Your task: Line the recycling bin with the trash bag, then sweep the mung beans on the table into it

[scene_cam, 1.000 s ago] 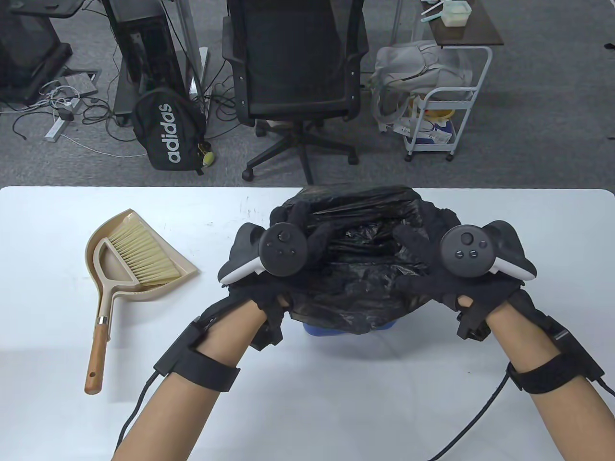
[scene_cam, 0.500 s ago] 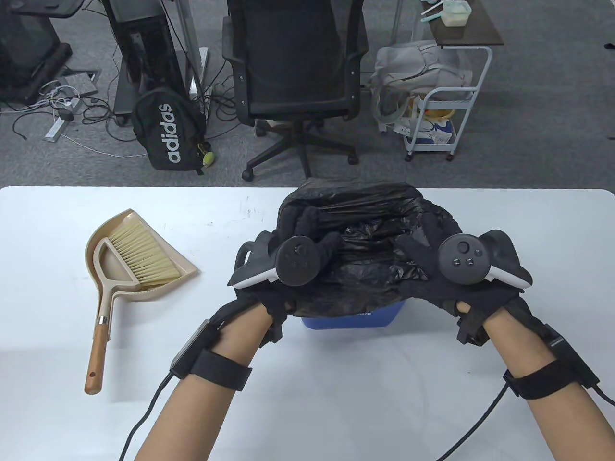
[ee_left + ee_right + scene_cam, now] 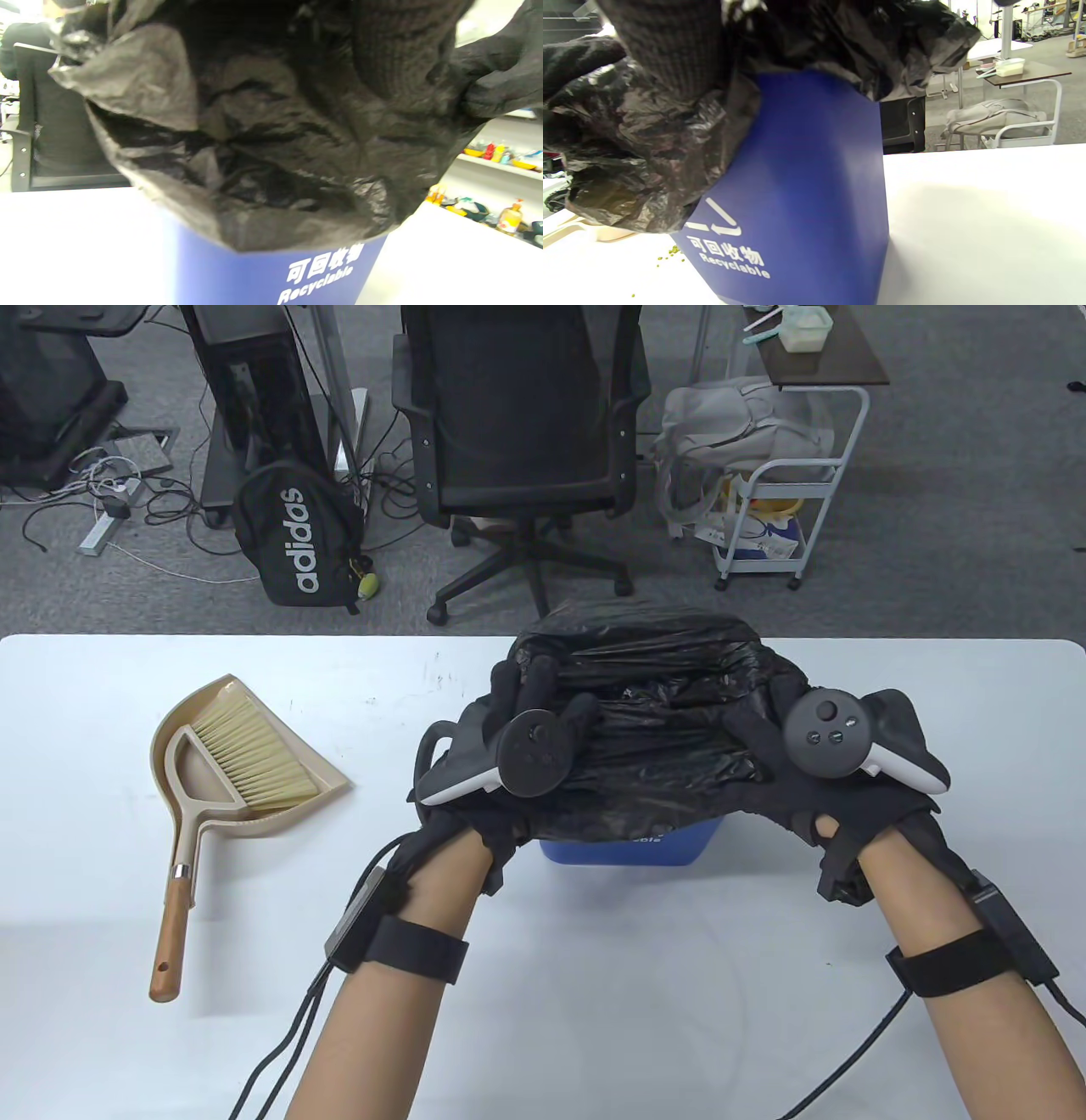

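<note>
Fingers of both hands are what matter now, and I take the blue recycling bin (image 3: 628, 848) as my marker. Well to its left the brush (image 3: 246, 759) lies in the dustpan (image 3: 182, 712), untouched, waiting for the sweeping. Just left of the bin's mouth my left hand (image 3: 509, 746) has the black trash bag (image 3: 645, 704); its fingers (image 3: 543, 678) point away from me over the film, and in the left wrist view the glove is bunched into the plastic, so I judge it pinches the hem, though I cannot see every finger. Draped over the bin, the bag covers the opening and hangs a little way down the near wall, with blue showing below. Just right of the mouth my right hand (image 3: 814, 755) also grips the hem, plastic gathered under the knuckles in the right wrist view. To do this well I should pull the 2 sides apart evenly, draw the hem down past the rim on every wall, and leave slack inside so the film does not tear. Low beside the bin a few mung beans (image 3: 670, 252) lie on the table (image 3: 594, 984).
</note>
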Motion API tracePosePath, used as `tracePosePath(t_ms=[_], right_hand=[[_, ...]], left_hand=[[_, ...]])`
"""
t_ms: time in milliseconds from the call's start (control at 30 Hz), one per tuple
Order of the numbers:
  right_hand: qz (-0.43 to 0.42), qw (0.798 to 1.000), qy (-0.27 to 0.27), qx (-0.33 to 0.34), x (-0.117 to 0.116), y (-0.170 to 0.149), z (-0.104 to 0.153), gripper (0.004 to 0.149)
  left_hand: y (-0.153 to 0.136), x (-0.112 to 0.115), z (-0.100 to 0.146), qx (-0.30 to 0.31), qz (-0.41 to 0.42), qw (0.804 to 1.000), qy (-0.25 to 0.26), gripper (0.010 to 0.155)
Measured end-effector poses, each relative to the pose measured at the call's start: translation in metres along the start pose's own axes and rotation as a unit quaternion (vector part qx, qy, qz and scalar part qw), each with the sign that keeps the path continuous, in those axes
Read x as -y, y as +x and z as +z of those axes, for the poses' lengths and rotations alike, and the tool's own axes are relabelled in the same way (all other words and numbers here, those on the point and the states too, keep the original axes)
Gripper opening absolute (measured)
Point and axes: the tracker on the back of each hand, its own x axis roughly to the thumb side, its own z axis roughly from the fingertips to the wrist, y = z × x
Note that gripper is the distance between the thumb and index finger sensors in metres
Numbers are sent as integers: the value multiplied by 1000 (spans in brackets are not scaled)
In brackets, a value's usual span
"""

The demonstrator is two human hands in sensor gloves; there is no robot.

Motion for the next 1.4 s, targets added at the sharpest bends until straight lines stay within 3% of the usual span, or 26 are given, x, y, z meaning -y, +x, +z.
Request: tracePosePath(t_ms=[267,467,767,1100,1200,1400], right_hand=[[18,993,-79,88,28,39,41,92],[35,980,-139,141,17,53,77,91],[23,970,-177,166,-45,30,110,87],[-2,975,-175,136,-91,-18,104,86],[8,976,-173,129,-95,-24,105,87],[20,977,-174,120,-100,-30,111,87]], left_hand=[[-2,-47,71,44,32,994,100,97],[-13,-55,130,16,31,986,161,86],[-66,-19,201,-144,-10,978,150,86],[-137,38,246,-305,-7,946,114,92],[-150,54,254,-331,-11,938,100,93],[-159,79,255,-329,-28,941,76,91]])
